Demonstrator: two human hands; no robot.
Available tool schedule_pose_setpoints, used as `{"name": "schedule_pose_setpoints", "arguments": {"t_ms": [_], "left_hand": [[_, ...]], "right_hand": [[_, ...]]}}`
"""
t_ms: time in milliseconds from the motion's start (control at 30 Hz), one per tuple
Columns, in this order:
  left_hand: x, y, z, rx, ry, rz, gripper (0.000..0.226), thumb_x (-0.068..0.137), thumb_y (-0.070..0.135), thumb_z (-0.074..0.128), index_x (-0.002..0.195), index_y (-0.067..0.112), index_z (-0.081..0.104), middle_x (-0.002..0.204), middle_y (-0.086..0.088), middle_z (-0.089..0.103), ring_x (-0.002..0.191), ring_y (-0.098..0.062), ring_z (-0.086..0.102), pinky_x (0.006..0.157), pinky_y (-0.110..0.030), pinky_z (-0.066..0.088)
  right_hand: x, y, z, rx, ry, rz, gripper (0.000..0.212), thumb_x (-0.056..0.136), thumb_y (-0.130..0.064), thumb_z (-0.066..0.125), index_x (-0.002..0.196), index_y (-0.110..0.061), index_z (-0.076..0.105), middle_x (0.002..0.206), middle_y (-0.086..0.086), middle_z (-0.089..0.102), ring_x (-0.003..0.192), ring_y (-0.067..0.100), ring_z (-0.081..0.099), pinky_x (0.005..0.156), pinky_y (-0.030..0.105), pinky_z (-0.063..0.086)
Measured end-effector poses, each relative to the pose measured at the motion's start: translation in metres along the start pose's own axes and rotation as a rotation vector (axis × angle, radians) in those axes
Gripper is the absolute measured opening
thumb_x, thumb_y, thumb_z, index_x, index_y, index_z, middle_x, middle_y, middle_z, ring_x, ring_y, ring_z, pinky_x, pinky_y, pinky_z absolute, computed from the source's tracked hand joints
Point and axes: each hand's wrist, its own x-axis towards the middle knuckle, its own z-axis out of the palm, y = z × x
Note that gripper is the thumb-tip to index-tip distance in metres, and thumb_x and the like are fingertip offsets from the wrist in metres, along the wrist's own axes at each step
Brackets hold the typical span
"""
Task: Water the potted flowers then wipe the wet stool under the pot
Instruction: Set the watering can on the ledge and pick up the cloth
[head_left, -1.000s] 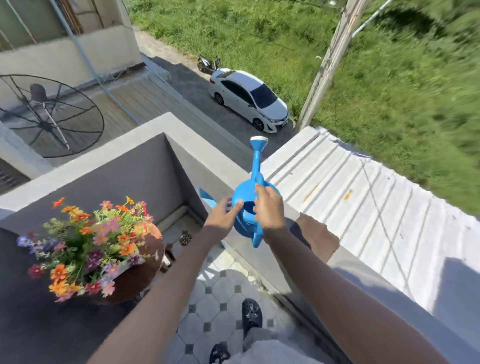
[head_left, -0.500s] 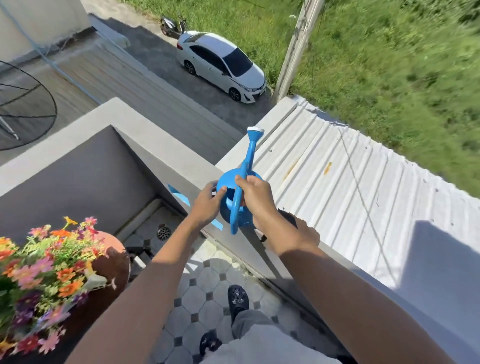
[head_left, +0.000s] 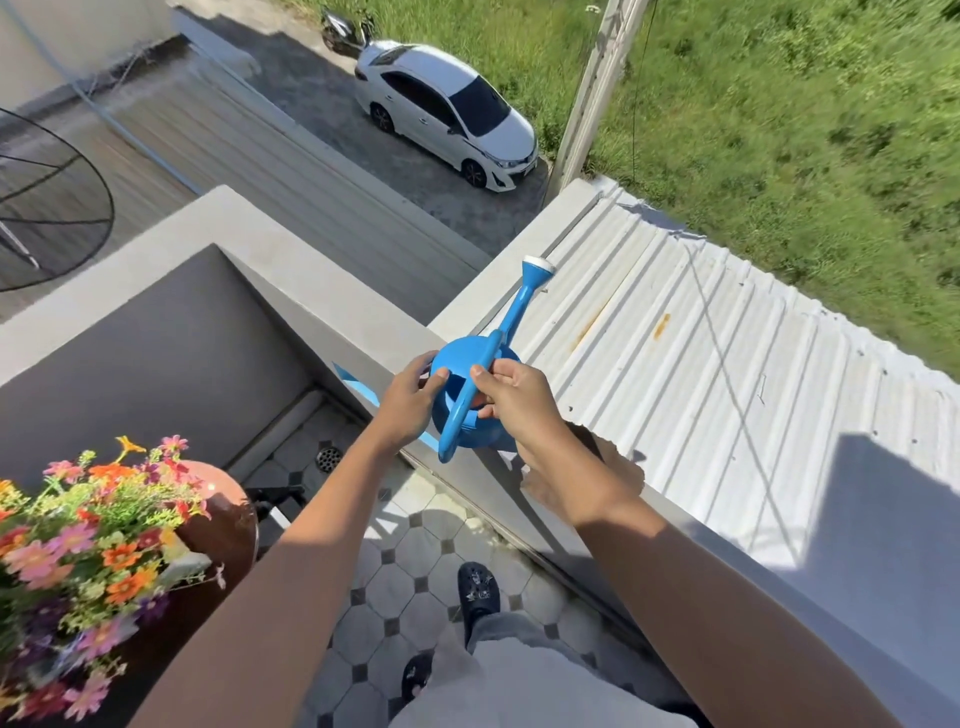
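A blue watering can (head_left: 470, 410) with a long spout and white rose rests on the grey balcony ledge (head_left: 332, 306), its spout pointing out over the metal roof. My left hand (head_left: 408, 402) grips the can's left side. My right hand (head_left: 511, 400) holds its handle from the right. The flowers (head_left: 88, 551), orange, pink and purple, fill a brown pot (head_left: 221, 525) at the lower left. The stool beneath the pot is mostly hidden; only a dark bit (head_left: 275, 499) shows beside it.
The tiled balcony floor (head_left: 405, 577) has a round drain (head_left: 328, 457) in the corner. My dark shoes (head_left: 479, 590) stand on the tiles. Beyond the ledge lie a corrugated white roof (head_left: 701, 374), a white car (head_left: 449, 111) and grass below.
The can's spout has swung rightwards over the roof while both hands kept hold of it. The view shifted, so the flowers sit lower left.
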Motion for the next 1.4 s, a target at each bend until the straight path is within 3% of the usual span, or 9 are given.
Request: {"name": "schedule_pose_setpoints", "arguments": {"t_ms": [267, 467, 667, 800, 900, 1000, 1133, 1300, 1400], "left_hand": [[-0.013, 0.011, 0.005, 0.046, 0.113, -0.012, 0.041, 0.104, 0.035, 0.042, 0.138, 0.015, 0.051, 0.135, -0.004, 0.059, 0.125, -0.019, 0.054, 0.1, -0.028, 0.042], [-0.044, 0.07, 0.011, 0.053, 0.394, 0.218, 0.03, 0.1, 0.036, 0.047, 0.117, 0.016, 0.062, 0.111, 0.008, 0.063, 0.099, -0.006, 0.056, 0.079, -0.011, 0.042], [-0.07, 0.092, 0.078, 0.114, 0.191, 0.424, 0.02, 0.095, 0.032, 0.055, 0.098, 0.015, 0.065, 0.091, 0.007, 0.067, 0.085, -0.006, 0.061, 0.077, -0.02, 0.048], [-0.066, 0.054, 0.13, 0.307, -0.005, 0.233, 0.024, 0.091, 0.032, 0.059, 0.102, 0.011, 0.065, 0.089, -0.006, 0.069, 0.083, -0.022, 0.062, 0.075, -0.032, 0.047], [-0.059, 0.013, 0.16, 0.499, -0.11, 0.045, 0.041, 0.09, 0.032, 0.061, 0.12, 0.004, 0.058, 0.117, -0.018, 0.064, 0.113, -0.034, 0.056, 0.092, -0.038, 0.043], [-0.056, -0.012, 0.18, 0.511, -0.113, -0.046, 0.049, 0.088, 0.035, 0.065, 0.122, 0.002, 0.053, 0.121, -0.019, 0.057, 0.12, -0.035, 0.049, 0.1, -0.04, 0.04], [-0.06, -0.018, 0.201, 0.378, -0.053, -0.124, 0.057, 0.081, 0.028, 0.077, 0.122, -0.001, 0.048, 0.122, -0.02, 0.06, 0.116, -0.035, 0.057, 0.095, -0.041, 0.048], [-0.053, -0.029, 0.205, 0.224, -0.119, -0.274, 0.025, 0.077, 0.023, 0.076, 0.086, 0.001, 0.068, 0.092, -0.017, 0.072, 0.088, -0.034, 0.069, 0.068, -0.034, 0.051], [-0.062, -0.03, 0.187, 0.082, -0.135, -0.24, 0.022, 0.069, 0.024, 0.069, 0.061, 0.012, 0.053, 0.064, -0.008, 0.053, 0.065, -0.024, 0.051, 0.059, -0.031, 0.039]], "right_hand": [[-0.009, 0.006, -0.008, -0.022, 0.021, 0.025, 0.026, 0.098, -0.028, 0.061, 0.117, -0.012, 0.066, 0.096, 0.007, 0.075, 0.076, 0.011, 0.068, 0.067, 0.024, 0.058], [-0.024, 0.02, -0.035, 0.038, 0.19, -0.025, 0.009, 0.098, -0.021, 0.058, 0.099, -0.026, 0.066, 0.092, -0.002, 0.071, 0.075, 0.011, 0.064, 0.063, 0.024, 0.051], [-0.036, 0.065, -0.084, 0.006, 0.371, 0.035, 0.018, 0.093, -0.007, 0.056, 0.104, -0.014, 0.067, 0.091, 0.001, 0.069, 0.077, 0.016, 0.06, 0.068, 0.029, 0.049], [-0.043, 0.109, -0.11, -0.097, 0.448, 0.175, 0.018, 0.087, -0.005, 0.058, 0.091, -0.022, 0.064, 0.09, 0.005, 0.072, 0.076, 0.021, 0.062, 0.075, 0.036, 0.054], [-0.06, 0.135, -0.12, -0.145, 0.457, 0.227, 0.018, 0.089, -0.002, 0.059, 0.107, -0.008, 0.061, 0.091, 0.007, 0.064, 0.062, 0.02, 0.06, 0.054, 0.014, 0.049], [-0.071, 0.155, -0.123, -0.24, 0.512, 0.175, 0.027, 0.083, -0.009, 0.063, 0.109, -0.004, 0.06, 0.088, 0.008, 0.06, 0.069, 0.021, 0.057, 0.063, 0.018, 0.044], [-0.073, 0.169, -0.127, -0.199, 0.553, 0.23, 0.027, 0.085, 0.004, 0.058, 0.109, -0.006, 0.049, 0.077, 0.005, 0.051, 0.059, 0.014, 0.049, 0.045, 0.007, 0.036], [-0.067, 0.173, -0.123, 0.04, 0.521, 0.338, 0.045, 0.082, -0.001, 0.065, 0.115, -0.019, 0.042, 0.077, 0.001, 0.052, 0.061, 0.007, 0.05, 0.049, 0.014, 0.037], [-0.072, 0.167, -0.116, 0.278, 0.39, 0.424, 0.048, 0.072, 0.003, 0.071, 0.112, -0.01, 0.049, 0.061, 0.003, 0.062, 0.057, 0.012, 0.058, 0.051, 0.019, 0.044]]}}
